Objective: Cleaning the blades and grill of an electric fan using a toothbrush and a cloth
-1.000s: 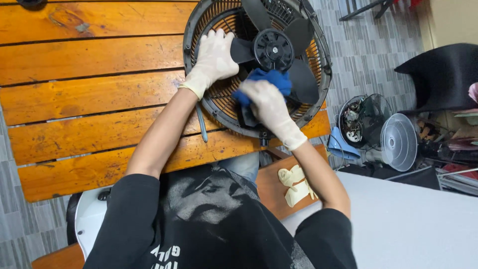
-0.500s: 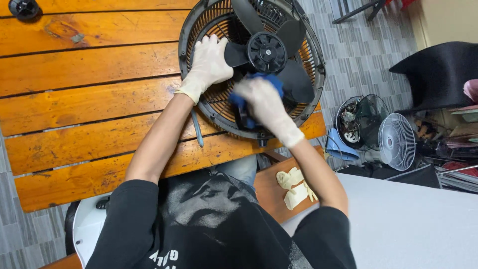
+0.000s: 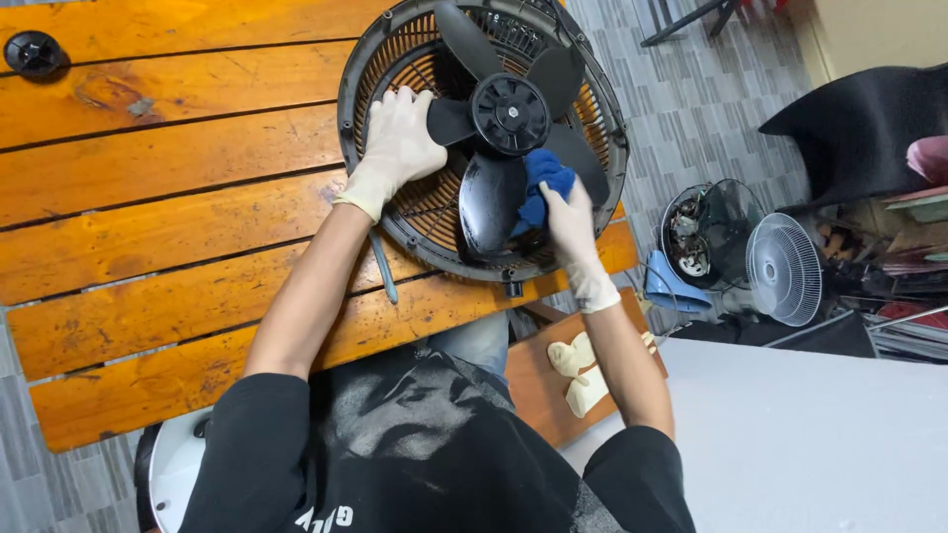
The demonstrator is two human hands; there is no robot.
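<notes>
The orange plank surface (image 3: 148, 197) carried the fan guard (image 3: 367, 69) flat near its right end, a screwdriver (image 3: 383, 268) beside it, and a black knob (image 3: 33, 52) at the far left.

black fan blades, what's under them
Under the black plastic fan blades lies the round black wire grille, with the orange slatted wooden table showing through its ribs. The gloved left hand rests on the grille. Blades, hub and blue cloth cover the centre.

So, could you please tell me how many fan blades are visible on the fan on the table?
4: top, upper right, left beside the left hand, bottom. A fifth may hide behind the blue cloth.
</notes>
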